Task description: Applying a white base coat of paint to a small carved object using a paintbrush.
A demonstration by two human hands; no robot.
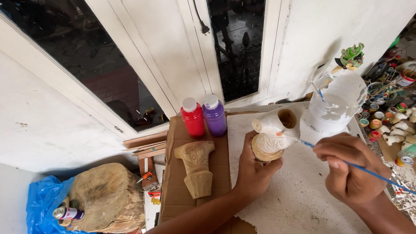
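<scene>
Both forearms reached up over the white foam sheet (308, 203): left hand (255, 169) gripped the white-painted carving (276, 135) upright, while right hand (350, 167), just to its right, pinched a blue brush (371, 173) angled leftward, tip touching it.

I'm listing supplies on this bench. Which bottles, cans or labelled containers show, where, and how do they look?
Red paint bottle: white cap, on cardboard by the door.
Purple paint bottle: white cap, beside the red one.
Spray can: lying bottom left, pink-and-white label.
White-smeared plastic jar: behind the foam sheet.
</scene>
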